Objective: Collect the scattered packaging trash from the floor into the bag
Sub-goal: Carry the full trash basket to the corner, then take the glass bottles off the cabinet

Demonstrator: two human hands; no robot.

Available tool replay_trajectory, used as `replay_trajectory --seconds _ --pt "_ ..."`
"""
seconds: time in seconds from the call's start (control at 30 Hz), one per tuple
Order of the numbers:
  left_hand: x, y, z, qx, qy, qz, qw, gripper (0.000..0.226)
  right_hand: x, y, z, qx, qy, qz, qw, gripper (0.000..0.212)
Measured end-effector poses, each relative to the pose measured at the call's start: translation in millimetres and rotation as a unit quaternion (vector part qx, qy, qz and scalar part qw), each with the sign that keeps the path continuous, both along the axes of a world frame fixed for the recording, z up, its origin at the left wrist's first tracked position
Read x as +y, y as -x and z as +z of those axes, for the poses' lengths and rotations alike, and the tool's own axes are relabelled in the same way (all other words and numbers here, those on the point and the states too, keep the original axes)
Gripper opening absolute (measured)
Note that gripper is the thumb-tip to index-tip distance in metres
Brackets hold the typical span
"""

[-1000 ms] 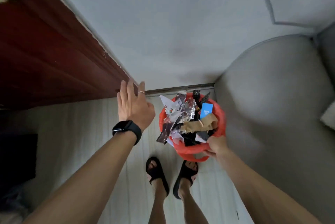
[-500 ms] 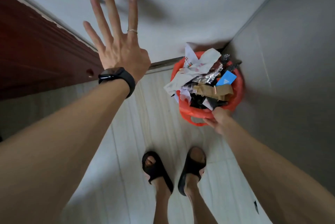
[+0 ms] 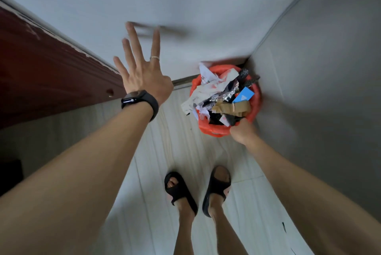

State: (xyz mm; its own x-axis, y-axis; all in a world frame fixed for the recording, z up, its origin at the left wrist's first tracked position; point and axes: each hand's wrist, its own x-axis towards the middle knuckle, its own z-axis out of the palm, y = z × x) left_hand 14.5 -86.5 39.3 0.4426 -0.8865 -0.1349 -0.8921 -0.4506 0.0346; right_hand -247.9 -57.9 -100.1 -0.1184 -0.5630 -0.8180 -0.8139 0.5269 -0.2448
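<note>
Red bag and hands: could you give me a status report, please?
Left hand open, fingers spread, holding nothing. Right hand grips red bag at its rim. Bag heaped with wrappers. Small dark bit on floor, lower right.

1. Light was soft and dim, and the frame's left edge sank into dark shadow.
2. The left hand point(image 3: 144, 77) cast a smeared shadow on the wall point(image 3: 206, 7).
3. Motion blur softened the right hand point(image 3: 243, 132) and the bag point(image 3: 214, 131); the frame's edges curved.

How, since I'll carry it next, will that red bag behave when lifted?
Probably floppy: the bag is thin red plastic, bunched where the right hand grips it. Likely light, filled with wrappers. It may spill; they stick above the rim.
</note>
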Motion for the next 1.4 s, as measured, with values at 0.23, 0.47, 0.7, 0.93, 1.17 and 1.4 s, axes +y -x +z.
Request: replay_trajectory --seconds 0.23,0.47,0.7,0.93,1.17,1.4 --pt "31 -6 116 0.141 -0.251 0.046 0.957 0.056 -7 -57 163 -0.042 0.093 0.253 0.962 0.032" --pt "103 -48 286 0.253 -0.271 0.057 0.927 0.040 25 -125 377 -0.076 0.171 0.363 0.913 0.024" --pt "223 -114 410 0.215 -0.147 0.127 0.957 0.041 67 -222 536 -0.194 0.264 0.409 0.852 0.023" --pt "325 -165 464 0.134 -0.023 0.289 0.948 0.044 114 -317 612 -0.278 0.331 0.555 0.711 0.023" --pt "442 -144 488 0.080 0.039 0.491 0.867 0.039 183 -378 632 -0.350 0.312 0.697 0.543 0.025" --pt "599 -25 542 0.012 0.074 0.668 0.740 0.034 349 -370 668 -0.395 0.243 0.817 0.343 0.029"
